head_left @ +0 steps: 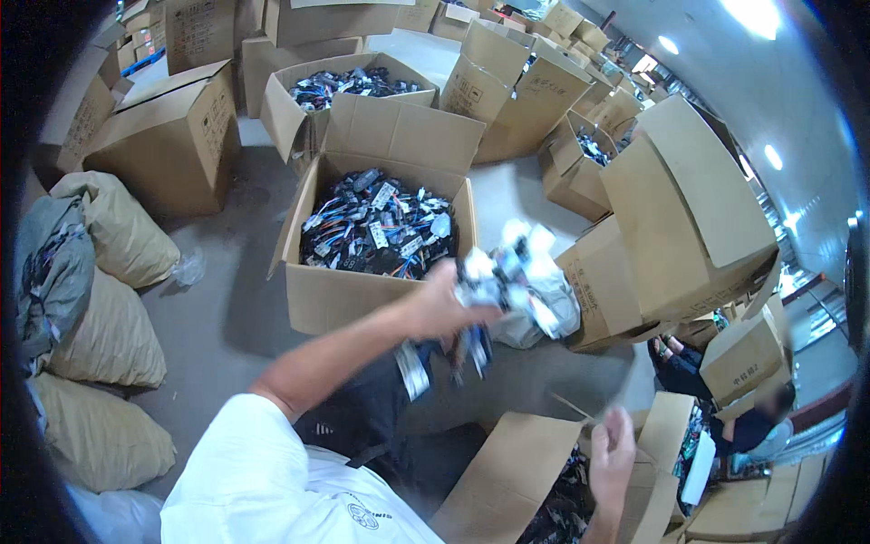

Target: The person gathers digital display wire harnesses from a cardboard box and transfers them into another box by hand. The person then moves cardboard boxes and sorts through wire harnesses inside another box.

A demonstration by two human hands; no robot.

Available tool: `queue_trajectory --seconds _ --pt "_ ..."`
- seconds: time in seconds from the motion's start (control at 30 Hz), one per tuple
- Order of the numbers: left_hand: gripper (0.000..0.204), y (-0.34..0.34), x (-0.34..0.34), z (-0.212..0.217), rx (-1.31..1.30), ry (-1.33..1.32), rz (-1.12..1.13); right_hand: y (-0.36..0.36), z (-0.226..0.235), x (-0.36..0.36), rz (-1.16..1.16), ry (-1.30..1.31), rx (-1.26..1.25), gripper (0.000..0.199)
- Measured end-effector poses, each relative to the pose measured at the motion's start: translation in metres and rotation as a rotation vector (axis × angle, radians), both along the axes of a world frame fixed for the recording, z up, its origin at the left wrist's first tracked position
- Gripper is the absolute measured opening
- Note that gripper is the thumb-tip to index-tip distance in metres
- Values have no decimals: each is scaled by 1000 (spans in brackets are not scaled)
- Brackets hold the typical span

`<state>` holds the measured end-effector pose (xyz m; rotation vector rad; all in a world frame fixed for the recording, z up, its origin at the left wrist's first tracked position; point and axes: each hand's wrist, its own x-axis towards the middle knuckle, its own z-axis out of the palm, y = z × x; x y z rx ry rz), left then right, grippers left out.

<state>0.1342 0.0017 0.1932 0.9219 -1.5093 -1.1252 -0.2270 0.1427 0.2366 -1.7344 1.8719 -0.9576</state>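
My left hand point(439, 304) is closed around a motion-blurred bunch of small electronic parts with white labels point(507, 281). More dark pieces with white labels point(415, 370) hang below that hand. The bunch is beside the near right corner of an open cardboard box point(353, 304) filled with black labelled parts and coloured wires point(381, 227). Over at the lower right, my right hand point(613, 453) is raised above another open box point(507, 471) holding black parts point(566, 503). Its fingers are slightly curled and apart, with nothing visible between them. A thin tan strip point(571, 405) shows beside its fingertips.
A white plastic bag point(548, 304) lies right of the filled box, against a large open carton point(671, 218). Stuffed beige sacks point(109, 331) are piled on the left. More cartons point(353, 86) stand behind. Another person point(752, 431) sits among boxes at the far right.
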Motion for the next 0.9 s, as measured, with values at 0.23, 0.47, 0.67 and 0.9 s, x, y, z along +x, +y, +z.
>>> queue_trajectory --seconds 0.23,0.47,0.67,0.9 --pt "28 -202 98 -70 -288 -428 447 35 -119 34 -258 585 32 78" --pt "90 -251 97 -219 -173 -931 354 28 -128 31 -337 568 145 80" --pt "106 -208 141 -322 47 -1222 124 4 -127 62 -332 535 146 78" --pt "84 -212 116 -293 171 -854 -76 10 -129 60 -371 577 156 82"
